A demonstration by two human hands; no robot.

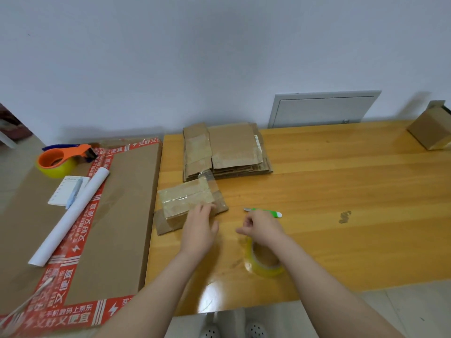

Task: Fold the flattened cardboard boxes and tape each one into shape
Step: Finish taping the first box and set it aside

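Note:
A small cardboard box (pixel 185 201) with clear tape across its top lies on the wooden table (pixel 341 191). My left hand (pixel 199 228) rests on its near right edge with fingers fairly straight. My right hand (pixel 262 226) hovers to the right with fingers curled, holding nothing that I can see. Under my right wrist stands a roll of clear yellowish tape (pixel 264 261). A stack of flattened cardboard boxes (pixel 227 150) lies behind the small box. A green and white cutter (pixel 264 212) lies just beyond my right hand.
A large flat carton with red printed tape (pixel 117 215) lies left of the table, carrying an orange tape dispenser (pixel 63 159), a notepad with a pen (pixel 68 191) and a white paper roll (pixel 73 215). A folded box (pixel 432 129) stands at the far right.

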